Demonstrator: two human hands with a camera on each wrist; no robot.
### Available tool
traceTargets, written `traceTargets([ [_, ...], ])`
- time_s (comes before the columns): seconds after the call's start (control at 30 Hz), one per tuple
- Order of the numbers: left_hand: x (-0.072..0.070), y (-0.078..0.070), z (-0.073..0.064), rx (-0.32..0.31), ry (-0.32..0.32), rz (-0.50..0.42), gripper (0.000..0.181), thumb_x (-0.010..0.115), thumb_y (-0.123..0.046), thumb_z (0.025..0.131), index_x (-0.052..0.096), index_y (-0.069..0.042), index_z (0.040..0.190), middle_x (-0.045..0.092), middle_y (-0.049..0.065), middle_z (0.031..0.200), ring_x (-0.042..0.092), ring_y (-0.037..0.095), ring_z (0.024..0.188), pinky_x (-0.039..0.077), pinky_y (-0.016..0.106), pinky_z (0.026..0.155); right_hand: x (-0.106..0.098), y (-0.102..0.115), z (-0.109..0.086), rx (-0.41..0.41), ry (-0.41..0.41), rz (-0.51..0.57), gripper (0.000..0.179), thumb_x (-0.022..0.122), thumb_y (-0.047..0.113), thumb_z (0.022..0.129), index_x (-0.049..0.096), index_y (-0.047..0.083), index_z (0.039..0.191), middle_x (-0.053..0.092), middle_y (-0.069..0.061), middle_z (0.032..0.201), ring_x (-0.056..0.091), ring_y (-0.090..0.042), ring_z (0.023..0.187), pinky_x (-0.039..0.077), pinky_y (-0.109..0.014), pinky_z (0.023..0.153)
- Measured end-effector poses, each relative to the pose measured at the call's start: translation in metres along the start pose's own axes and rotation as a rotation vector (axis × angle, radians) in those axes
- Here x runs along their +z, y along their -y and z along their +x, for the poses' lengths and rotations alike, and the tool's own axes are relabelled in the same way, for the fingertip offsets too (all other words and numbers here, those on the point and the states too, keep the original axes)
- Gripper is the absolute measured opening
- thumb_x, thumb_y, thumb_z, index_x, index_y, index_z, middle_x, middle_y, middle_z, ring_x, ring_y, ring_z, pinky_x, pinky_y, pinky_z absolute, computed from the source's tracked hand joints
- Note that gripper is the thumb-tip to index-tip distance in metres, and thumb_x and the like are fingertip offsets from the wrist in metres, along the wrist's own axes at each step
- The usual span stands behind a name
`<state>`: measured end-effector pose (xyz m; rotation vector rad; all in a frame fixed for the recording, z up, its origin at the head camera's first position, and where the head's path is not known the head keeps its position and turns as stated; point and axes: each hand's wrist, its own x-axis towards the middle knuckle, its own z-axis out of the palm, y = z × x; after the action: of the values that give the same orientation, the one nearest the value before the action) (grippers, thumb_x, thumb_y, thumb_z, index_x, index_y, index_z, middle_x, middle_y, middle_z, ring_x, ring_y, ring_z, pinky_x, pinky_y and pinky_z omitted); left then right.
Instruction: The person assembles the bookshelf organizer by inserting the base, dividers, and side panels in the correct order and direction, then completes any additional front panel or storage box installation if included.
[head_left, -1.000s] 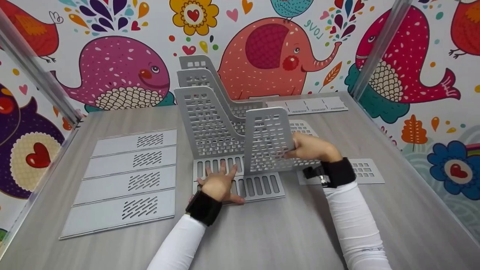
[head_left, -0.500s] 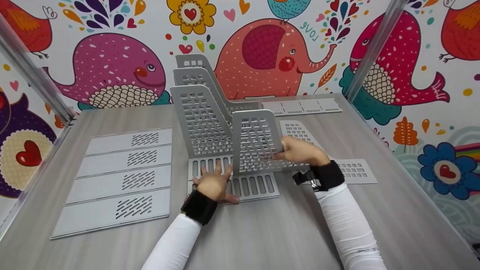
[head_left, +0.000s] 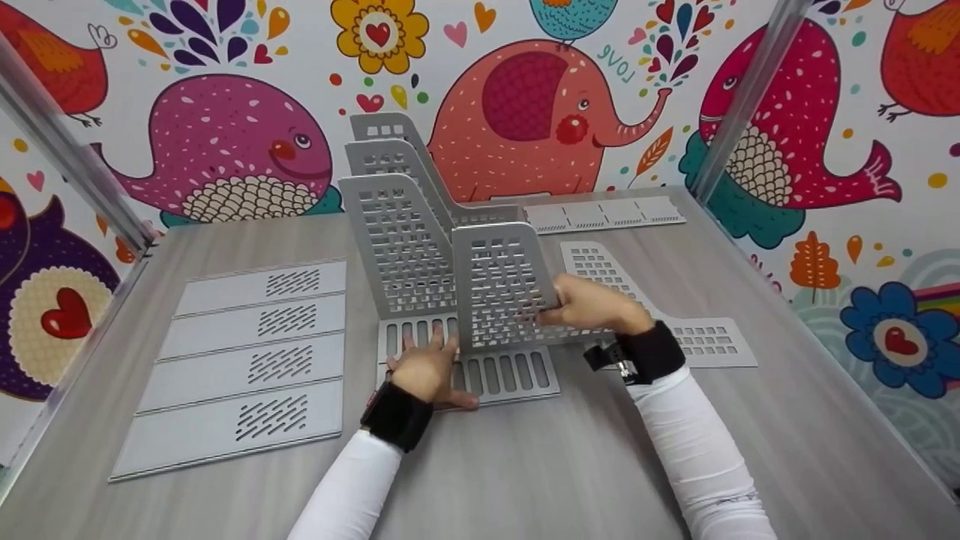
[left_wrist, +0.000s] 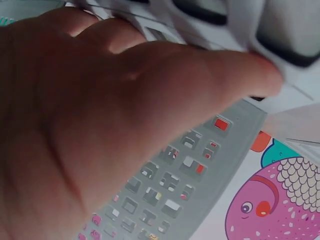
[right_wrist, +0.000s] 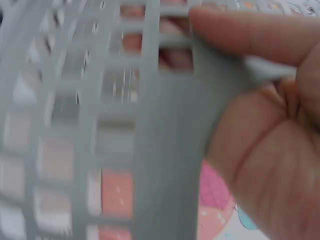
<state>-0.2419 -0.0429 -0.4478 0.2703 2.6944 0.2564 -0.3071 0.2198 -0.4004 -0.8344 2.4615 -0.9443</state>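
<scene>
Over the slotted base (head_left: pixel 517 394): perforated panel (head_left: pixel 501 289) upright, nearer than three standing panels (head_left: pixel 401 247); whether it is seated, cannot tell.
Right hand (head_left: pixel 596 304): pinches the panel's side edge; only the right wrist view shows fingertips (right_wrist: pixel 132 44) behind, through its holes.
Left hand (head_left: pixel 427 371): grips nothing; head view shows spread fingers on the base, left wrist view the thumb (left_wrist: pixel 215 80) close up.

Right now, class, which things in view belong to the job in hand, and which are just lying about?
In the job:
held panel, gripped by the right hand
slotted base, under the spread left hand
upright panels, standing behind the left hand

Lying about, perhaps for later:
slant-slotted panelling, left
flat perforated panel, right
long strip, back
</scene>
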Motion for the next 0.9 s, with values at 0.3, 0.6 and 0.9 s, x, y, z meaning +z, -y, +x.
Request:
traceTargets([
  [0.3,-0.012,0.017,0.004,0.152,0.034,0.011,0.119,0.095,-0.033,0.062,0.029,-0.008,0.158,0.028,0.014,0.165,0.033,0.048,0.146,0.031,0.054,0.122,-0.038,-0.035,-0.034,0.08,0.115,-0.233,0.008,0.066,-0.006,0.083,0.073,-0.004,0.088,0.058,0.005,0.068,0.045,-0.004,0.059,0.04,-0.018,0.057],
  [0.6,-0.02,0.021,0.002,0.149,0.024,0.152,0.117,0.094,-0.039,0.063,0.033,-0.005,0.156,0.029,0.011,0.165,0.04,0.047,0.142,0.038,0.051,0.118,-0.032,-0.03,-0.024,0.073,0.129,-0.178,0.018,0.065,-0.003,0.088,0.077,0.0,0.101,0.072,-0.016,0.078,0.054,-0.003,0.059,0.045,-0.017,0.055],
  [0.9,-0.02,0.014,-0.01,0.072,0.03,0.152,0.103,0.089,-0.04,0.072,0.039,0.005,0.15,0.023,0.021,0.165,0.031,0.045,0.148,0.029,0.052,0.123,-0.024,-0.026,-0.019,0.135,0.108,-0.151,0.021,0.063,-0.007,0.087,0.078,-0.001,0.101,0.072,-0.018,0.08,0.051,-0.005,0.057,0.042,-0.017,0.054],
])
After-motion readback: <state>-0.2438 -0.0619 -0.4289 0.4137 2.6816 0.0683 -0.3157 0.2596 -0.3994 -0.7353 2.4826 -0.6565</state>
